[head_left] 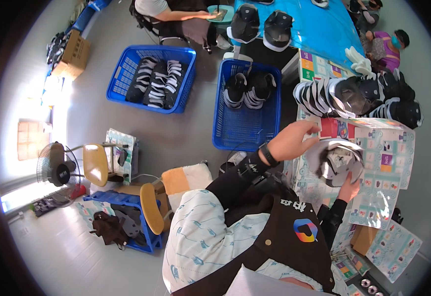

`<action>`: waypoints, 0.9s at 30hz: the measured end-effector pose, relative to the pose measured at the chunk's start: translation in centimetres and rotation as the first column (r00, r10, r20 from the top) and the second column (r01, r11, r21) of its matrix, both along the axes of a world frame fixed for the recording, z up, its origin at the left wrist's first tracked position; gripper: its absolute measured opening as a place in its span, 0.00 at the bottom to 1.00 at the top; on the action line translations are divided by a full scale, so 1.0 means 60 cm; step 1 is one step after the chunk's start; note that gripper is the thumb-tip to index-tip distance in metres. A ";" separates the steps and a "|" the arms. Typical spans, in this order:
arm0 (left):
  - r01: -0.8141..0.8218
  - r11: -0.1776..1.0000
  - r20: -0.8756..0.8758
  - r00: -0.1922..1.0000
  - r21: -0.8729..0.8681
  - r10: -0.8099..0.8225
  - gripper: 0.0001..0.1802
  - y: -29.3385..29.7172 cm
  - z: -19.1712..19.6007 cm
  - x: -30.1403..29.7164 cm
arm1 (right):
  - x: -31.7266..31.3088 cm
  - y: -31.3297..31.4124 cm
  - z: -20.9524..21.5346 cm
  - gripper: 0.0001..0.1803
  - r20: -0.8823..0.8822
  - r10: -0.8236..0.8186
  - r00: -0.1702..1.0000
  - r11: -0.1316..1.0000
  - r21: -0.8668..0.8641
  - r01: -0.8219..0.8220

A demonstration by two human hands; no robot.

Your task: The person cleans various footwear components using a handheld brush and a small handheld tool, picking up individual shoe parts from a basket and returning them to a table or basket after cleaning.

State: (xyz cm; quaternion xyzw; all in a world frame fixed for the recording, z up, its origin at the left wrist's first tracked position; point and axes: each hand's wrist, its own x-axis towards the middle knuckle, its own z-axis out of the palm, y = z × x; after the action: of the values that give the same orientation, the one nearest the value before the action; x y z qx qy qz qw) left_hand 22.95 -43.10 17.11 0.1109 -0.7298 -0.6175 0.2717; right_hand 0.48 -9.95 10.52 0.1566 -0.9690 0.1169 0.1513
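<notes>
A grey and white shoe upper (337, 162) lies on the printed paper that covers the table (390, 163), right in front of me. My left hand (294, 140), with a black watch at the wrist, reaches over and pinches the upper's far left edge. From below, my right hand (349, 188) grips its near edge, fingers curled under the rim. Both my sleeves are dark. A row of black and white shoe uppers (358, 96) stands stacked on edge just beyond the held piece.
Two blue baskets (126, 79) (247, 133) on the floor hold black and white uppers. Two black pieces (262, 27) sit on a blue table. Other people sit at the top edge and at the right. A fan (55, 170), a yellow chair (97, 165) and a cardboard box (74, 54) stand to the left.
</notes>
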 end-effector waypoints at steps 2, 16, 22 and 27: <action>0.073 0.993 0.043 0.996 0.097 -0.077 0.15 0.000 -0.032 0.036 | -0.021 0.040 -0.043 0.25 0.384 0.064 0.921 0.761 -0.616 0.204; 0.012 0.955 0.271 0.958 0.295 -0.096 0.15 -0.034 -0.208 0.202 | -0.079 0.042 -0.111 0.25 0.505 0.601 0.619 0.303 -0.861 0.409; -0.104 0.968 0.356 0.934 0.227 0.017 0.15 -0.060 -0.217 0.255 | -0.058 0.007 -0.128 0.22 0.437 0.704 0.560 0.243 -0.889 0.389; -0.178 0.962 0.478 0.876 0.205 0.060 0.15 -0.063 -0.228 0.302 | -0.048 0.027 -0.175 0.24 0.375 0.752 0.543 0.243 -0.922 0.301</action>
State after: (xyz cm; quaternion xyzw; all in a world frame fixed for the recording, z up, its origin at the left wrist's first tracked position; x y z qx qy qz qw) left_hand 41.06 -46.86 3.46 0.3337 -0.6844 -0.6389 0.1098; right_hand -2.43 -8.35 0.03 0.1285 -0.6013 0.7440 -0.2614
